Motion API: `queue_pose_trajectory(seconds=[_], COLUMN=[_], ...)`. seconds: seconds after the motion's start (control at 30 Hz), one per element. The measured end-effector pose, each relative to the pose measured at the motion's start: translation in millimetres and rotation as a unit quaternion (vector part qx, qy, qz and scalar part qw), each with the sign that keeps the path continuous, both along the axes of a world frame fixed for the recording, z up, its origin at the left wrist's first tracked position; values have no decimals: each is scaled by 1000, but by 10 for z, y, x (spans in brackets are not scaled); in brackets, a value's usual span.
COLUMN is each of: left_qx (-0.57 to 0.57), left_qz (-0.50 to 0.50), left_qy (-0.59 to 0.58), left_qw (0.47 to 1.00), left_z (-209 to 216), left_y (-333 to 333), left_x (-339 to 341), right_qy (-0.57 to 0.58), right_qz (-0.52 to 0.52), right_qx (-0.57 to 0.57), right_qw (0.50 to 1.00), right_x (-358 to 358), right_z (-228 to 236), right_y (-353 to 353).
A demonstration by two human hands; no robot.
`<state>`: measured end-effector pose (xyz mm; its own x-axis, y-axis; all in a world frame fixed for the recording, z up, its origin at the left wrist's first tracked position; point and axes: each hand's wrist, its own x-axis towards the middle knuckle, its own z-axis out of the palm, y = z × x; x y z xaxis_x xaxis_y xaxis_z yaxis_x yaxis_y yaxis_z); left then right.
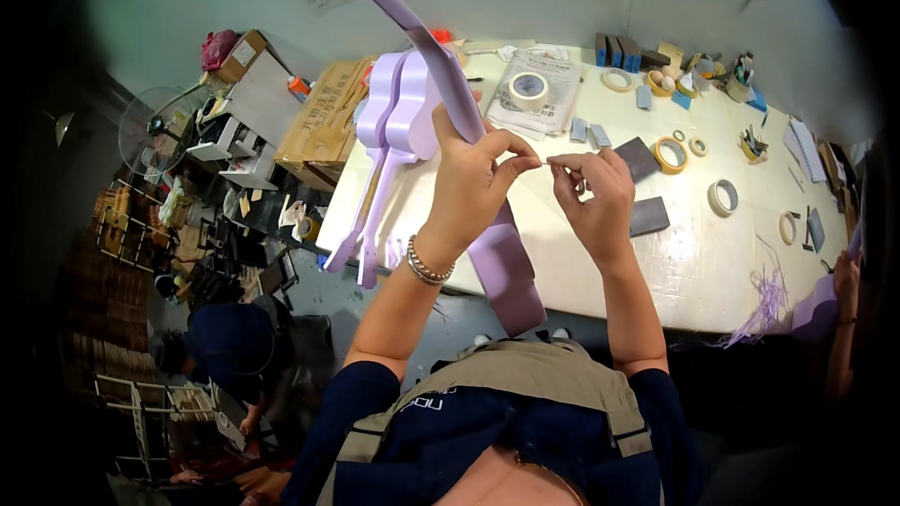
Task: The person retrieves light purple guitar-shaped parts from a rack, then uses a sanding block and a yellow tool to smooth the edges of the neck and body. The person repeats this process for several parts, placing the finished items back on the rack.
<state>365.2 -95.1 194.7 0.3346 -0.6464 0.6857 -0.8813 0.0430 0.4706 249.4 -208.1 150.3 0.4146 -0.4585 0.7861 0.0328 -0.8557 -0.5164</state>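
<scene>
Over the near edge of the white table: long lilac piece, set at a slant across my front. Smooth, satin-looking surface, narrow and curved up top, running out of view at upper left. Lower end is wider, blunt, with a flat face and darker shading, and sits over the table edge nearest me. Middle is hidden behind my left hand, so can't vouch for the shape there.

Pose: both forearms reach up and converge, elbows bent, hands raised in front of the table. Left hand lies across the piece, back of hand toward me, thumb and index brought together at the tips, pointing right. Can't tell how the other left fingers bear on the piece. Right hand is just right of it, wrist up, fingers curled, thumb and index tips drawn in toward the left ones. Fingertips of both hands nearly meet. Whether they pinch anything, can't tell; too small at that spot.

Nearby, left of my left hand: two lilac guitar-shaped bodies side by side, necks toward me.
</scene>
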Motion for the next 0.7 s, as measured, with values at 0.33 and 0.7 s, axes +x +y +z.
queue_pose_trajectory(seconds=[0.33, 0.7], left_qx=[-39, -35], left_qz=[25, 33], left_qy=[-18, 24], left_qw=[999, 999], left_z=[-48, -81], left_y=[-39, 103], left_x=[-33, 112], right_qy=[-155, -34], right_qz=[-50, 180], right_qx=[179, 177], right_qw=[970, 967], right_x=[264, 24], right_z=[-123, 23], right_y=[93, -11])
